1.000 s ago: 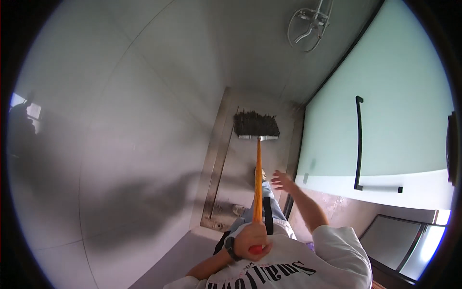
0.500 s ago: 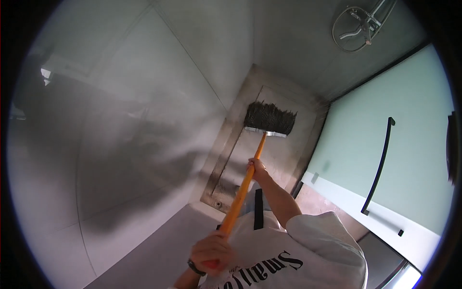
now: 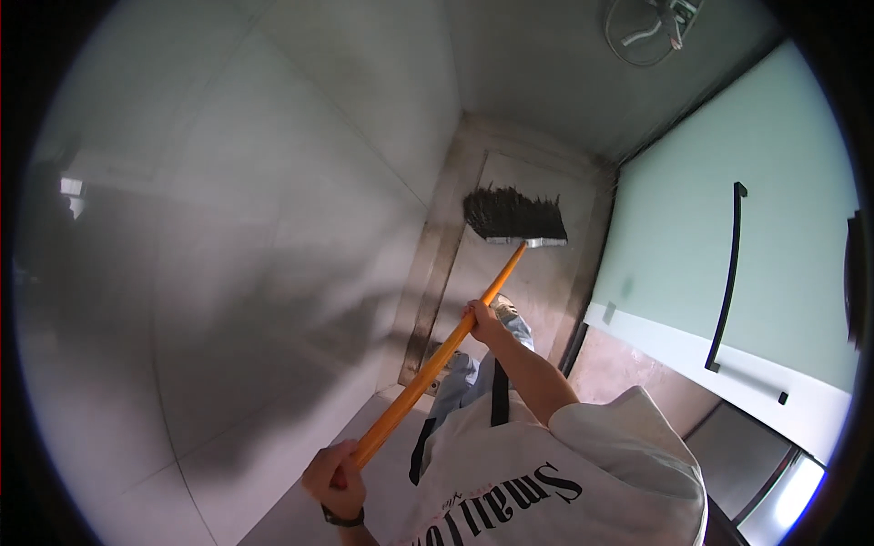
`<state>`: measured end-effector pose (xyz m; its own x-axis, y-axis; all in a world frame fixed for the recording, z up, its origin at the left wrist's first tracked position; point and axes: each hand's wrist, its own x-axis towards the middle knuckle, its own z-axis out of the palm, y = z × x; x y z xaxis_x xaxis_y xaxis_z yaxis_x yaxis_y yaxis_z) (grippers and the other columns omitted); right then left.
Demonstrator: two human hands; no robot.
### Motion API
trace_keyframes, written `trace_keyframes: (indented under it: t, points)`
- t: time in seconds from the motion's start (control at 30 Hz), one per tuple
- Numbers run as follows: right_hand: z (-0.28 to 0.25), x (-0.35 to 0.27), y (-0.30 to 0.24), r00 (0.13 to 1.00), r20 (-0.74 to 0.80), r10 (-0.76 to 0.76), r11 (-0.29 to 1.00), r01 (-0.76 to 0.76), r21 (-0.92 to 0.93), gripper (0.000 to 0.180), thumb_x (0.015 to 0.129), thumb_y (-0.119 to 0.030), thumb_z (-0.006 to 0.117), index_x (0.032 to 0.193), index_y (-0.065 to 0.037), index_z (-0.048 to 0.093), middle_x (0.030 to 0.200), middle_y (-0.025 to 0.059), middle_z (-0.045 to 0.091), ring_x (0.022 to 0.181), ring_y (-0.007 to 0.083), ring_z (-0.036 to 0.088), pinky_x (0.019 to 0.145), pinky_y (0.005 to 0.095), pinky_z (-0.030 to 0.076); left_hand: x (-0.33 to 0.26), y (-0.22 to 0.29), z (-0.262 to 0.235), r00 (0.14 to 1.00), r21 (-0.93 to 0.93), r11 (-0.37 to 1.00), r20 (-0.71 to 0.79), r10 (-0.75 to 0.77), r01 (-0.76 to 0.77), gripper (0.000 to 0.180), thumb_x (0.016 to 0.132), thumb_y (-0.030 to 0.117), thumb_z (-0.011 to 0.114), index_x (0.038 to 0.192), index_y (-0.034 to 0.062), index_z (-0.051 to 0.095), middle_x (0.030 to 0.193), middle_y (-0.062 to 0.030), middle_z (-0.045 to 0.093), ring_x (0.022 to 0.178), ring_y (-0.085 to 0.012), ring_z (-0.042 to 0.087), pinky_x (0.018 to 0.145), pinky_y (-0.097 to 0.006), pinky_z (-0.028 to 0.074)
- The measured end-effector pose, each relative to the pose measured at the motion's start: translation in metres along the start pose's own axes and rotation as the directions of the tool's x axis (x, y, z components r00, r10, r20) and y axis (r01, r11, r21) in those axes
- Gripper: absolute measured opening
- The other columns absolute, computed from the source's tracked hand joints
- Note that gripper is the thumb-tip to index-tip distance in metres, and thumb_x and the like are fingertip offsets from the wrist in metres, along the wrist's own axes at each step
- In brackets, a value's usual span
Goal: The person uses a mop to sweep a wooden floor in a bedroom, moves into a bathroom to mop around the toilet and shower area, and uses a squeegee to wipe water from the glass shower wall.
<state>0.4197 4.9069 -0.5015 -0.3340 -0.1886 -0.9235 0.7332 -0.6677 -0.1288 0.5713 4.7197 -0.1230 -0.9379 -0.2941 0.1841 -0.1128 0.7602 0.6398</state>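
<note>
A person holds a broom with both hands, and the orange handle (image 3: 437, 359) runs on a slant from the lower middle of the frame up toward the centre. The left hand (image 3: 335, 478) is at the lower end of the handle, low in the frame, with the fingers clenched around it; the very end of the handle is hidden inside this fist. A dark band sits on the wrist just below, but its lower part is cut off by the frame edge. The right hand (image 3: 482, 320) grasps the handle higher, near the middle of the frame, fingers closed around it, though the fingertips are behind the stick and hard to make out. The dark brush head (image 3: 513, 217) is above centre, with a pale metal bar at its base, and it rests on or just over the stained floor (image 3: 533, 273) of a narrow recess; whether the bristles touch the floor I cannot tell. A white shirt (image 3: 546, 473) with dark print fills the lower right and covers the body. To the right is a pale green glass door (image 3: 674, 227) with a long black handle (image 3: 726, 278). On the left, the grey wall (image 3: 228, 273) carries a blurred shadow. At the top right, a round metal fitting (image 3: 648, 27) is partly cut off.
</note>
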Motion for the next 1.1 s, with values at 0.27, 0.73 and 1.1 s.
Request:
trace_keyframes:
  t: [0.27, 0.73, 1.1]
  points:
    - [-0.044, 0.005, 0.027, 1.0, 0.028, 0.002, 0.994, 0.001, -0.11, 0.007, 0.077, -0.008, 0.051, 0.08, -0.004, 0.046, 0.071, 0.0088, 0.052, 0.068, 0.0215, 0.055, 0.063, 0.0321, 0.05, -0.01, -0.001, -0.001, 0.84, -0.303, 0.846, 0.472, -0.267, 0.439, 0.016, 0.072, -0.003, 0.052, 0.086, 0.0011, 0.059, 0.09, -0.018, 0.059, 0.078, -0.0272, 0.06, 0.071, -0.029, 0.047]
    - [-0.117, 0.055, 0.118, 0.841, -0.539, 0.045, 0.899, -0.27, -0.346, 0.026, 0.071, -0.014, 0.06, 0.091, -0.006, 0.046, 0.063, 0.0107, 0.047, 0.05, 0.0246, 0.052, 0.045, 0.0399, 0.047, -0.134, -0.032, 0.04, -0.077, 0.801, 0.562, 0.585, -0.807, 0.205, 0.044, 0.074, 0.034, 0.052, 0.106, 0.0075, 0.042, 0.082, -0.0186, 0.059, 0.077, -0.0354, 0.057, 0.068, -0.044, 0.043]
    - [-0.116, 0.03, 0.108, 0.915, -0.403, -0.034, 0.943, -0.105, -0.316, 0.007, 0.068, -0.006, 0.052, 0.067, -0.004, 0.045, 0.048, 0.0077, 0.042, 0.038, 0.0215, 0.046, 0.036, 0.0357, 0.041, -0.219, -0.095, 0.046, 0.065, 0.763, 0.628, 0.626, -0.777, 0.15, 0.028, 0.079, 0.031, 0.048, 0.094, 0.0075, 0.043, 0.068, -0.0128, 0.058, 0.059, -0.0327, 0.056, 0.047, -0.041, 0.042]
